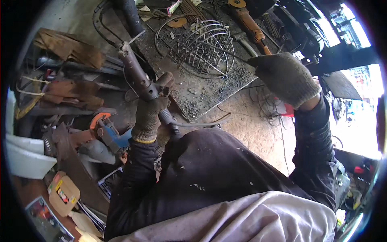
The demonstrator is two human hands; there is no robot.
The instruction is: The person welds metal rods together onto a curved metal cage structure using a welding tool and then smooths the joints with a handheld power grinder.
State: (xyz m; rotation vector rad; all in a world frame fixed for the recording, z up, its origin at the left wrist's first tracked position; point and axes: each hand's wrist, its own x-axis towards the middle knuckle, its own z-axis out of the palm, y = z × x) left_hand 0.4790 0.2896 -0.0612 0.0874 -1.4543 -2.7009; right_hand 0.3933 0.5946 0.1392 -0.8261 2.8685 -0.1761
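Observation:
Both my hands wear grey knitted work gloves. My left hand (pixel 151 111) is wrapped round a brown metal tube (pixel 135 70) with a thick collar, held slanting beside the worktable's left edge. A ribbed, spring-like part (pixel 164 117) shows below that hand. My right hand (pixel 284 76) is closed, raised over the table's right side. From its fingers a thin dark metal rod (pixel 231 53) runs left across a round cage of bent metal rods (pixel 207 48), which lies on the gritty metal worktable (pixel 189 99). Whether the rod touches the cage I cannot tell.
An orange angle grinder (pixel 250 25) and a hammer (pixel 245 42) lie behind the cage, with a brown disc (pixel 177 22) nearby. Loose cables (pixel 264 107) hang at the table's right edge. Blue-and-orange machinery (pixel 113 131) and cardboard (pixel 63 193) crowd the left side.

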